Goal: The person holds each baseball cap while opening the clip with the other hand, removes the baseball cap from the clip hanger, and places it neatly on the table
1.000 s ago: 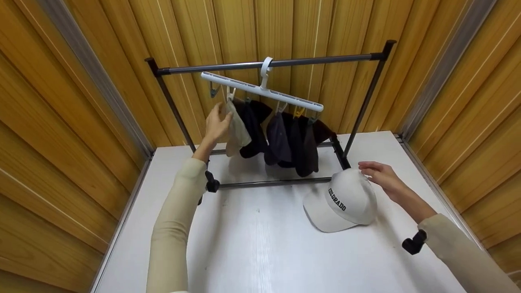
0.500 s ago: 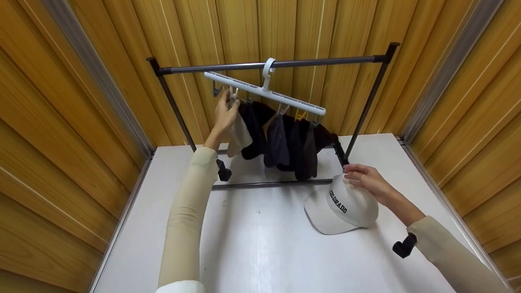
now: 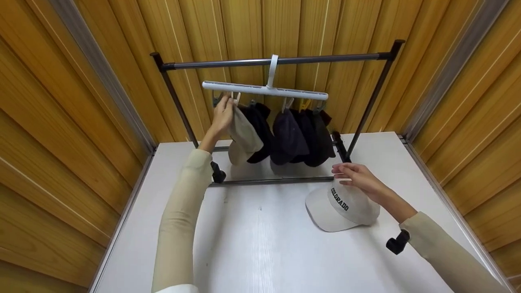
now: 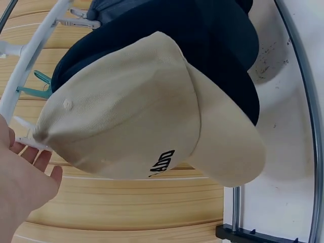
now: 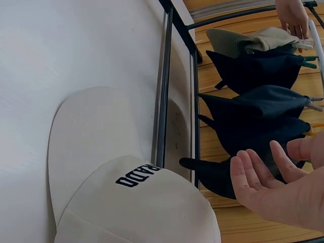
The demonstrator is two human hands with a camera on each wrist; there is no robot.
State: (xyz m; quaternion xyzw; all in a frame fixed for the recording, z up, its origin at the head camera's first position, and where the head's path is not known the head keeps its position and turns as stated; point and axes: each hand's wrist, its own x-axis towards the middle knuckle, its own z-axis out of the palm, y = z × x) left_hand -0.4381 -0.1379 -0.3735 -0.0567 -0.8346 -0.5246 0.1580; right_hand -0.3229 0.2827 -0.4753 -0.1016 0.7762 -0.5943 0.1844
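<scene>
My left hand [image 3: 223, 116] pinches the white clip [image 4: 34, 144] near the hanger's left end. From that clip hangs a beige cap [image 3: 246, 132], its brim down and dark lettering partly visible in the left wrist view. Beside it on the white hanger [image 3: 244, 88] hang several dark caps [image 3: 290, 136]. My right hand [image 3: 360, 179], fingers loosely bent and holding nothing, hovers over the white cap [image 3: 342, 207] marked COLORADO. That cap lies on the white surface; in the right wrist view hand and cap stand apart.
A dark metal rack [image 3: 325, 59] carries the hanger on its top bar. Its lower bar [image 3: 276, 181] runs across the white surface [image 3: 252, 244] behind the COLORADO cap. At the hanger's left end a dark clip [image 3: 215, 99] holds nothing. Wood-patterned walls [image 3: 93, 134] enclose the space.
My left hand has moved from beside the beige cap up to its clip. The hanger, steeply slanted before, is now nearly level and turned. My right hand has drifted left over the COLORADO cap.
</scene>
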